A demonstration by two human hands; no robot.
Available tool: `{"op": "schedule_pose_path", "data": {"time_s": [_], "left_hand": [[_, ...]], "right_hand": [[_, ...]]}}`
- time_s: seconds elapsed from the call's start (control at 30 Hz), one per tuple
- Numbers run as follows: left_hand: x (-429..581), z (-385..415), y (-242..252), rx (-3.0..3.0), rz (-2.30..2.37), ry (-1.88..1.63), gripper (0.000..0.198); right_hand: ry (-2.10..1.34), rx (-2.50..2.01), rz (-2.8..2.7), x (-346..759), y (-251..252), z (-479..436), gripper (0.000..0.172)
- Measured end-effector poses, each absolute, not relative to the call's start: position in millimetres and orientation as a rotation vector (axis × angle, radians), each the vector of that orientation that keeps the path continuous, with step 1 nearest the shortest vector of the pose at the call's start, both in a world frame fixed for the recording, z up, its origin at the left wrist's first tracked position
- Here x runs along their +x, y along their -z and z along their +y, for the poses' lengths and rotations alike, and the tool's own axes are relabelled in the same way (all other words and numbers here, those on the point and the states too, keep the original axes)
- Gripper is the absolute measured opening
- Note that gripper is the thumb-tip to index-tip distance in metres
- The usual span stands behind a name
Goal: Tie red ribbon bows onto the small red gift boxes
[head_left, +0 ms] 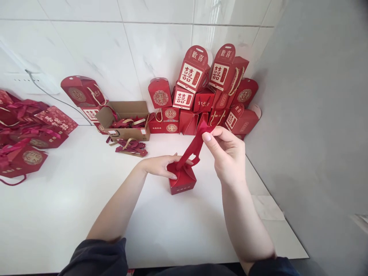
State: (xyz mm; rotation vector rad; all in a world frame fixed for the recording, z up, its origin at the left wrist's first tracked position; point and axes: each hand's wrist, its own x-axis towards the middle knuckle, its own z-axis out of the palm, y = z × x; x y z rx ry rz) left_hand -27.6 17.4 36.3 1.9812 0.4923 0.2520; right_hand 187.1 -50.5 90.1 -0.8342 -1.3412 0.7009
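A small red gift box (183,184) stands on the white table in front of me. My left hand (161,166) grips its top from the left, thumb on the near flap and fingers behind. From the box top a red ribbon (192,148) rises toward the upper right, pulled taut. Its upper end is pinched between thumb and forefinger of my right hand (230,153), which hovers above and right of the box. A looser loop of ribbon hangs beside the taut part.
Behind, several red boxes (189,74) are stacked against the tiled wall. An open cardboard box (126,132) holds dark red tags, with more tags (132,147) before it. Ribboned boxes (28,157) crowd the left. A grey panel (310,115) bounds the right side.
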Motion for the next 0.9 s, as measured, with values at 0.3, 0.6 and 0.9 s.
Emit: {"op": "schedule_pose_path", "data": {"time_s": [0.3, 0.6, 0.9], "left_hand": [[-16, 5, -5, 1.776, 0.529, -0.456, 0.07], [-9, 4, 19, 1.591, 0.421, -0.501, 0.049], [-7, 10, 26, 1.756, 0.391, -0.498, 0.019]], "right_hand": [[-0.639, -0.737, -1.28, 180, -92, -53, 0.012], [-0.584, -0.71, -1.191, 181, -86, -44, 0.016], [-0.626, -0.621, -1.19, 172, -91, -29, 0.017]]}}
